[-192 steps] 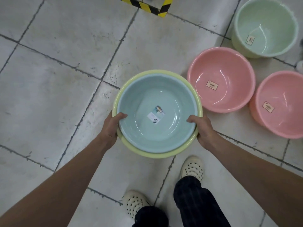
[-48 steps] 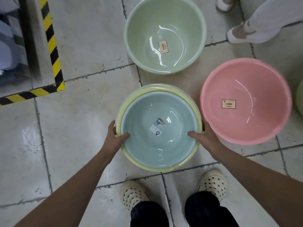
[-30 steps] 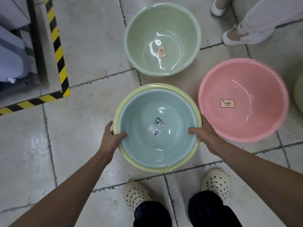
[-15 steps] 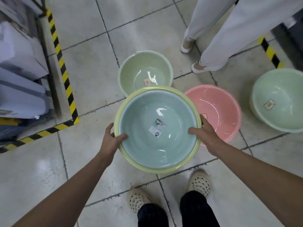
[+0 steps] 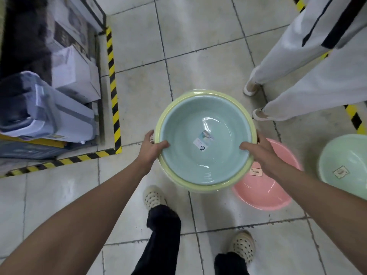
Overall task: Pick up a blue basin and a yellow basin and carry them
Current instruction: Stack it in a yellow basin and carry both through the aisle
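Out beyond the left-hand grip, the stacked white cartons point(image 5: 73, 76) and the yellow-and-black striped floor tape point(image 5: 113, 92) fill more of the view than half a second ago, which I read as the person walking forward alongside them. The left hand point(image 5: 151, 149) keeps its hold, thumb hooked over the rim onto the inner wall and fingers curled under the outside, clamping both rims together. Between the two grips the round pale blue plastic basin point(image 5: 188, 124) sits nested inside the slightly larger round pale yellow plastic basin point(image 5: 198, 188), both lifted clear of the grey tiled floor point(image 5: 139, 56) and roughly level, their nesting unchanged. The right hand point(image 5: 260, 155) likewise stays wrapped on the opposite rim, thumb inside, fingers beneath. What has shifted is the surroundings: the round pink plastic basin point(image 5: 266, 197), lately beyond the right grip, now lies below it and nearer the body, partly covered by the carried pair, and the pale green basin that stood past the far rim is gone from sight. Further right of that grip a round mint-green plastic basin point(image 5: 345, 167) rests on the floor, and a bystander's white trousers point(image 5: 317, 76) stand beyond the far rim on that side. I judge the pick-up done and the carry under way; the bystander is the nearest obstacle, so the path ahead needs care
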A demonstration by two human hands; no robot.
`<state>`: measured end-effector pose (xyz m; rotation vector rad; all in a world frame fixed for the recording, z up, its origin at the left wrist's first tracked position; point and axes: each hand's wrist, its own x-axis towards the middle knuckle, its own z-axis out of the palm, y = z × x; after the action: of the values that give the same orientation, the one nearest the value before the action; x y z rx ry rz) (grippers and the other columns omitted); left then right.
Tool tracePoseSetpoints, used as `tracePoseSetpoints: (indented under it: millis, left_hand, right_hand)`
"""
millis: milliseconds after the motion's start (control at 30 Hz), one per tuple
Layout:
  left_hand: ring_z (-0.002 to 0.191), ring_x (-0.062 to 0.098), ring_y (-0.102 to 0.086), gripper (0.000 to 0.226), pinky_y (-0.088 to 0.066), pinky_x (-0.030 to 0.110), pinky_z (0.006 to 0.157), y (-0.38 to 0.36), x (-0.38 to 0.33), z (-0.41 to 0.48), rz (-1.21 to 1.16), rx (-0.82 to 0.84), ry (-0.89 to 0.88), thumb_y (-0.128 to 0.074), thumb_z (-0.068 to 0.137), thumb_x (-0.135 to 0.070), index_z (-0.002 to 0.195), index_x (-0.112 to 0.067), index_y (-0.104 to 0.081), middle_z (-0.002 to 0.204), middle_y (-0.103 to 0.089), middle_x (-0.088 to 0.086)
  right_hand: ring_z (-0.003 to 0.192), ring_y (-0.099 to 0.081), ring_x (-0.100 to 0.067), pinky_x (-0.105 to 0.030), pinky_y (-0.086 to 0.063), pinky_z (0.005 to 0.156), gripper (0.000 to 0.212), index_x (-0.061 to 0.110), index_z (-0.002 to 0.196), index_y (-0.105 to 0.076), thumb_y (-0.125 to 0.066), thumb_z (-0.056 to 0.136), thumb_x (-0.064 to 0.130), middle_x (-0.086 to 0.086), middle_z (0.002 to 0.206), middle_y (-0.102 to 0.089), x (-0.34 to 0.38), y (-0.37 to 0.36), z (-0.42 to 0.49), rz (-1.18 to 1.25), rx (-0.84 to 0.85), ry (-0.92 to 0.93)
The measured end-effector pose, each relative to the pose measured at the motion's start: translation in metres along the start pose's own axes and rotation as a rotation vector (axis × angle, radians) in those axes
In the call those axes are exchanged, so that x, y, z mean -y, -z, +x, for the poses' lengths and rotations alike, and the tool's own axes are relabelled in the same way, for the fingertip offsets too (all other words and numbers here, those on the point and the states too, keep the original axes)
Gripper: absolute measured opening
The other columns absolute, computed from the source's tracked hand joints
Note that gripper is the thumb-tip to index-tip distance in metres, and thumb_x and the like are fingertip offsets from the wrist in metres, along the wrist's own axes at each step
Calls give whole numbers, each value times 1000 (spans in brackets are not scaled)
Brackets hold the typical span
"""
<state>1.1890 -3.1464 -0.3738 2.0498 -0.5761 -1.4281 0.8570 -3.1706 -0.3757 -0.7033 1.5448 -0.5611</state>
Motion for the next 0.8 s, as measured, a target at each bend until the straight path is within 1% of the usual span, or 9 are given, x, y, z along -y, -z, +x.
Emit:
tracePoseSetpoints:
  millis: [133,200,300,367,467,567,633,733,800]
  left_hand:
    - [87,23,-70,92,-55,31,62,16,-20,48,4,5,13,-75,67,-20,151,-27,-36,116,-66,13]
    - [87,23,-69,94,-55,31,63,21,-30,75,13,35,18,-75,67,-20,151,-29,-34,117,-65,13]
    - [88,22,-68,88,-55,33,67,31,-46,109,31,77,30,-76,76,-13,152,-28,-34,114,-64,8]
    - [90,23,-70,92,-57,33,68,32,-57,131,45,115,34,-77,70,-17,151,-29,-35,116,-66,10]
    - [90,24,-71,95,-56,32,65,33,-69,167,73,140,55,-77,64,-23,149,-31,-36,119,-67,13]
    - [84,19,-70,86,-55,25,57,24,-72,202,72,139,34,-75,77,-12,151,-27,-35,120,-67,11]
    - [85,17,-69,86,-55,25,57,16,-70,226,73,150,28,-75,77,-11,151,-26,-35,119,-66,6]
    - [93,19,-68,93,-54,29,62,4,-63,257,66,157,28,-76,65,-18,149,-28,-37,121,-65,4]
    - [96,20,-68,89,-54,31,65,-6,-56,278,63,162,24,-76,71,-15,150,-27,-37,124,-63,4]
  right_hand:
    - [93,-71,-27,-32,-52,68,53,24,120,-62,-69,70,8,-5,108,-73,22,-31,43,-17,-30,-16]
    - [93,-71,-28,-36,-56,71,52,23,121,-62,-70,73,5,-4,108,-73,28,-44,64,-15,-68,-24]
    - [94,-71,-28,-44,-60,80,60,28,121,-61,-72,64,12,-1,108,-73,34,-64,88,-23,-134,-47]
    - [93,-71,-28,-45,-61,81,56,31,116,-62,-72,65,11,-1,107,-73,37,-73,104,-2,-177,-63]
    - [87,-69,-23,-35,-58,71,51,26,119,-59,-70,75,2,0,105,-70,38,-88,128,30,-211,-70]
    - [71,-61,-15,-17,-47,48,48,23,118,-58,-68,78,-1,0,98,-67,36,-98,156,65,-248,-83]
    - [67,-58,-12,-11,-42,41,48,24,118,-59,-67,78,-1,2,92,-66,31,-99,178,63,-253,-78]
    - [70,-61,-13,-12,-44,44,45,25,116,-60,-67,78,1,4,92,-67,20,-98,211,49,-250,-72]
    - [78,-65,-17,-20,-50,54,52,24,122,-61,-70,75,5,3,100,-68,10,-95,234,53,-240,-66]
